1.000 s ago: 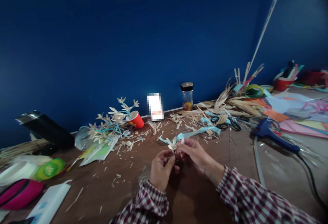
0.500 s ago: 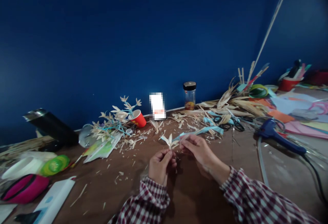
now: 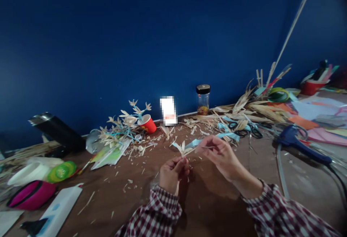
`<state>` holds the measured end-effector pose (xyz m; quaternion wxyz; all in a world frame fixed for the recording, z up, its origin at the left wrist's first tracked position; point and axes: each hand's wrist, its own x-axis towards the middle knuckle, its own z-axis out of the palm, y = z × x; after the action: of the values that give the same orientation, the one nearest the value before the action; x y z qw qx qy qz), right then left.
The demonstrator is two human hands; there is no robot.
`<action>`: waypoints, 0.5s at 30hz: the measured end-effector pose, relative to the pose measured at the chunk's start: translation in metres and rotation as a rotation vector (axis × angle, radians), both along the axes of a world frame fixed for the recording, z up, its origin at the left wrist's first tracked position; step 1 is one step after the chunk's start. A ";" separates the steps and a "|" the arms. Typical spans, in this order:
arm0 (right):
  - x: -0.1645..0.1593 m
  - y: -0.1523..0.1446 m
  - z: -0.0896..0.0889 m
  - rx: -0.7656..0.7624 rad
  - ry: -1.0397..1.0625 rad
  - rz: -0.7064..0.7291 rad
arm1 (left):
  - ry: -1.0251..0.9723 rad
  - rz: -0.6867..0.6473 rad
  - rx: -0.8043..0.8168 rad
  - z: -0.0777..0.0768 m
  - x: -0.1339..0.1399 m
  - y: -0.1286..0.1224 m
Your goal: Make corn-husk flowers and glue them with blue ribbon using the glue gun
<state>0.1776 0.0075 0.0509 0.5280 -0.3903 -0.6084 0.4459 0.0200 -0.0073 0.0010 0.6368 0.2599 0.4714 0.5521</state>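
Carefully, the person is working with both hands close together, low over the brown desk (image 3: 132,211). The left hand (image 3: 173,173) is closing thumb and fingers on the base of a small pale flower (image 3: 182,148), whose pointed petals are standing up above the fingertips. The right hand (image 3: 223,157) is hovering just beside it, thumb and forefinger drawn together in a pinch, the palm loosely curled. It seems to be gripping a thin strand (image 3: 209,147), though the blur is hiding whether that is thread or husk. Checked cuffs are ending at both wrists.

Beyond the hands, a light blue ribbon (image 3: 230,136) is lying among pale scraps, near black-handled scissors (image 3: 255,132). Dry husks (image 3: 253,108) are spreading along the foot of the blue wall (image 3: 162,38), where a black-lidded jar (image 3: 203,101) is standing upright. A bright rectangle (its surface pixelated) (image 3: 168,110) is standing between the jar and a tilted red paper cup (image 3: 148,124). Left of the cup, finished-looking blooms on blue stems (image 3: 116,126) are clustering. A black flask (image 3: 58,132) is leaning farther left, with a pink pouch (image 3: 32,194) resting nearer the person. On the right, a blue glue gun (image 3: 300,145) is lying near coloured paper (image 3: 324,136).
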 end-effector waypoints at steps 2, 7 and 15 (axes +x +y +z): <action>-0.003 -0.001 -0.003 0.004 -0.103 0.009 | 0.005 0.027 -0.010 -0.002 0.000 0.000; -0.017 -0.001 -0.019 0.076 -0.226 -0.029 | 0.069 -0.021 0.021 -0.008 0.000 -0.001; -0.020 0.001 -0.029 -0.089 -0.071 0.142 | 0.162 -0.019 -0.015 -0.005 0.003 -0.003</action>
<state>0.1580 0.0084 0.0222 0.4553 -0.3849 -0.6322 0.4948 0.0226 -0.0102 -0.0045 0.6035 0.3034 0.5229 0.5199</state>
